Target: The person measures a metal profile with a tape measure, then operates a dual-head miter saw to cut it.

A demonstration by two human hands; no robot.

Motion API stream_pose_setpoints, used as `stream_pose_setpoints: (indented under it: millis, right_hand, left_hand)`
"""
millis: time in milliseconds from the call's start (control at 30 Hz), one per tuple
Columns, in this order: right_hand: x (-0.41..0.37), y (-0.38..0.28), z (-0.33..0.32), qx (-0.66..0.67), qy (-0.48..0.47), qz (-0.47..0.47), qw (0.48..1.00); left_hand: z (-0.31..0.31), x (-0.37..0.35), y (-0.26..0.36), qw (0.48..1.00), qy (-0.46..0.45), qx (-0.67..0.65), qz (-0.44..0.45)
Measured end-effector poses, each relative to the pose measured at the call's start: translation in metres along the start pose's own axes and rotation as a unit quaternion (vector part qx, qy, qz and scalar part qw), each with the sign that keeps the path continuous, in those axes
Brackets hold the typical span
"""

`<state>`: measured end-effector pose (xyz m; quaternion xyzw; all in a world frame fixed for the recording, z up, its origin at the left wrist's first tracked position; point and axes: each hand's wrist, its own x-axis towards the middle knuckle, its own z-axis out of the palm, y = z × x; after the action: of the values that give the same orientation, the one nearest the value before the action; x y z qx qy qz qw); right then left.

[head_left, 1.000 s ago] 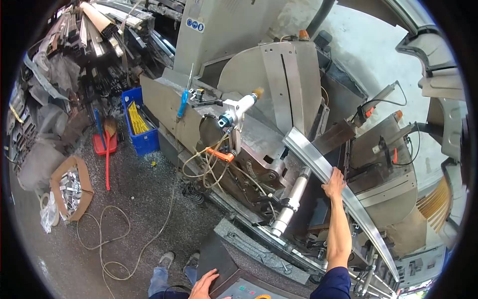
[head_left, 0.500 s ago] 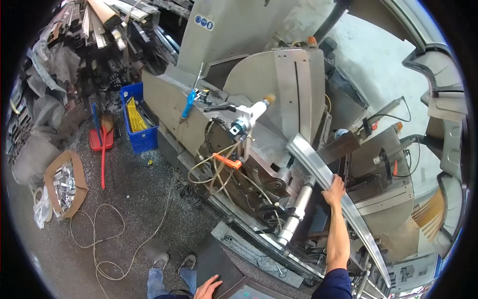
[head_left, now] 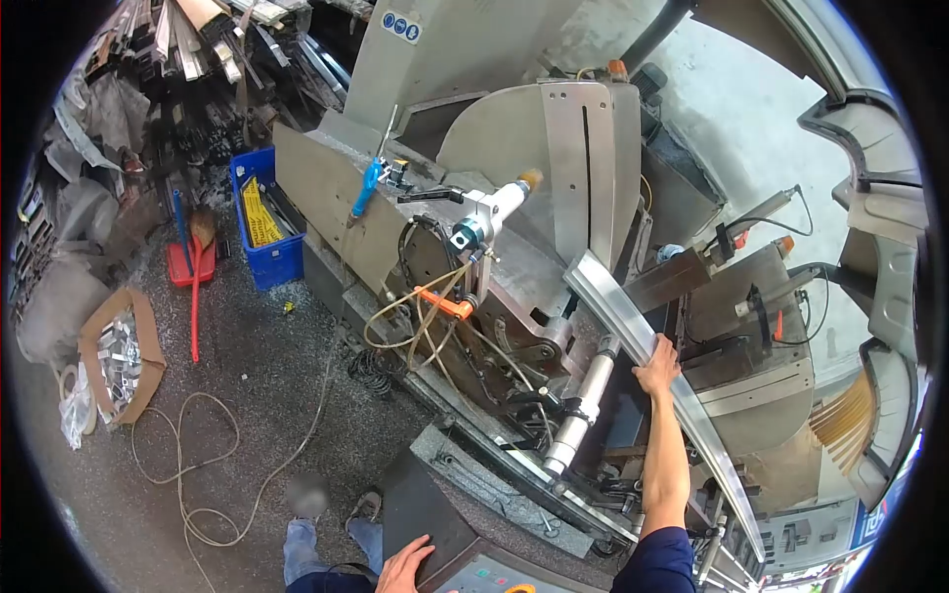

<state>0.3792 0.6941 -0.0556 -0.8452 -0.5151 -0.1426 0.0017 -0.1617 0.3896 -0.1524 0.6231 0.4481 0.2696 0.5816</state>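
Observation:
My right hand (head_left: 658, 365) grips the edge of a long silver aluminium profile (head_left: 613, 296) that lies across the bed of a large grey cutting machine (head_left: 494, 178), its far end close to the machine's rounded blade guard (head_left: 539, 148). The profile runs from there down to the lower right. My left hand (head_left: 407, 565) rests with its fingers spread on the edge of a dark control panel (head_left: 465, 563) at the bottom of the view. A steel cylinder (head_left: 578, 410) and loose hoses (head_left: 425, 316) sit on the machine's front, left of my right arm.
A blue crate (head_left: 259, 219) with yellow parts, a red dustpan and broom (head_left: 193, 267), and a cardboard box of metal offcuts (head_left: 119, 356) stand on the gritty floor at left. A loose cable (head_left: 198, 455) loops across the floor. Metal profiles are stacked at top left (head_left: 198, 49).
The view shifted slightly as my head moved. My right hand stays on the profile and my left hand stays at the control panel; my feet shifted a little on the floor.

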Motion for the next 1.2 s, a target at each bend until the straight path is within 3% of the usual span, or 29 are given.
stream_pose_setpoints:
  millis: [400, 500, 567, 667, 1200]
  right_hand:
    - [0.001, -0.002, -0.002, 0.01, -0.008, 0.009, 1.0]
    - [-0.003, 0.0, 0.002, 0.013, -0.003, 0.012, 1.0]
    - [0.001, 0.0, 0.001, 0.018, 0.007, 0.004, 1.0]
    - [0.001, 0.0, 0.0, 0.017, 0.0, 0.012, 1.0]
    - [-0.001, -0.005, -0.005, 0.014, -0.006, 0.022, 1.0]
  left_hand:
    - [-0.001, -0.001, -0.002, 1.0, 0.007, 0.007, -0.004]
    - [-0.012, -0.004, -0.008, 0.999, -0.048, -0.022, 0.003]
    - [-0.02, -0.007, -0.018, 0.991, -0.1, -0.027, 0.086]
    - [-0.02, -0.012, -0.017, 0.991, -0.112, -0.027, 0.065]
    - [-0.017, -0.011, -0.013, 0.995, -0.069, -0.031, 0.064]
